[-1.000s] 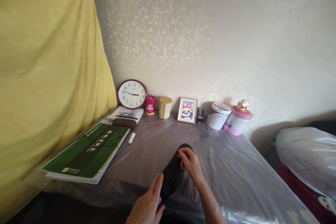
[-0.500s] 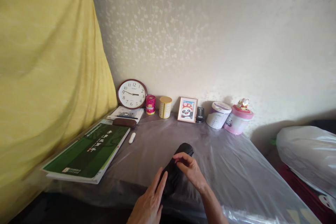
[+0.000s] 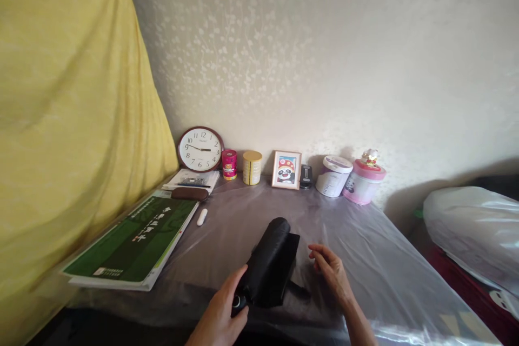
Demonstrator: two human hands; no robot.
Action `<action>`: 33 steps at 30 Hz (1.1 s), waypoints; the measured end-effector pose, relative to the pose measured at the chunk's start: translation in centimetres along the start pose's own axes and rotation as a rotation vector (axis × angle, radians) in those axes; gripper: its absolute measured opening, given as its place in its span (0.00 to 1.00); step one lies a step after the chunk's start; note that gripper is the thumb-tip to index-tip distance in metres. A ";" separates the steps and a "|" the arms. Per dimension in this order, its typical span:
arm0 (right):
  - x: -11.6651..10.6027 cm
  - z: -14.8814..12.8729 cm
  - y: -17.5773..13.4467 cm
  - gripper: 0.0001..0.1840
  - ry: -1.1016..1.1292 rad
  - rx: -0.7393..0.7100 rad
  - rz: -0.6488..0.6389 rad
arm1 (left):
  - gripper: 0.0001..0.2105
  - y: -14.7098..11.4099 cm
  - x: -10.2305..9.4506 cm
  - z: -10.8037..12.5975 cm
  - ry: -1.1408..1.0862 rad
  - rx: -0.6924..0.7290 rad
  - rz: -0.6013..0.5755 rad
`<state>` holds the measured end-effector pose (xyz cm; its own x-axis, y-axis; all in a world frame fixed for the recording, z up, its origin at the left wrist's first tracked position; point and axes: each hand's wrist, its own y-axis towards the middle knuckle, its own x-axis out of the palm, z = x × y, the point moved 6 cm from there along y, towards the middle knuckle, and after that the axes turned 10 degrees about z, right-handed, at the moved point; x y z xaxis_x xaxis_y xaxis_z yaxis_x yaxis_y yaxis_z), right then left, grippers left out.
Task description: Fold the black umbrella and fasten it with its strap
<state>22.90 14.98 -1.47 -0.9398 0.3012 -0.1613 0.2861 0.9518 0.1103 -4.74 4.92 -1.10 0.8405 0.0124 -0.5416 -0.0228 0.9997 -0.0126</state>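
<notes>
Umbrella (image 3: 265, 251), black and folded by appearance, slants from near left to far right at the near centre of the table (image 3: 227, 238) in the head view. The left hand (image 3: 221, 308) grips its near end at the handle (image 3: 238, 303). The right hand (image 3: 330, 275), over the fabric half a second ago, is now apart at right, fingers loosely bent and visibly holding nothing; fingertip contact cannot be told. A flap (image 3: 287, 267) now spreads rightward: the wrap is probably looser.
</notes>
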 end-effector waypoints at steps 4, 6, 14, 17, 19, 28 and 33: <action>-0.6 1.3 -0.1 0.22 -0.028 -0.003 0.045 | 0.28 0.3 -1.0 -2.7 -0.096 -0.202 0.015; -0.6 1.6 -0.2 0.21 -0.029 -0.004 0.040 | 0.25 0.5 -2.5 -2.3 0.059 0.060 0.189; -0.3 1.7 -0.4 0.20 -0.032 -0.025 0.020 | 0.37 1.1 -2.6 -1.3 0.603 0.209 0.188; -0.3 1.8 -0.4 0.20 -0.072 -0.035 0.020 | 0.41 1.9 -2.3 -1.1 0.648 0.147 0.137; -0.3 1.9 -0.3 0.20 -0.094 -0.046 0.025 | 0.42 2.4 -2.5 -0.7 0.585 0.136 0.114; -0.4 1.0 -0.4 0.22 -0.098 -0.103 0.025 | 0.23 0.7 -3.8 0.5 -0.225 -0.190 -0.036; -0.7 0.3 -0.7 0.20 -0.095 -0.132 0.040 | 0.22 0.4 -3.3 1.7 -0.024 -0.029 0.066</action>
<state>23.37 14.12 -1.77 -0.9046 0.3484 -0.2457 0.2895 0.9251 0.2457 -6.60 5.32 2.14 0.8493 0.0792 -0.5219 -0.0938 0.9956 -0.0016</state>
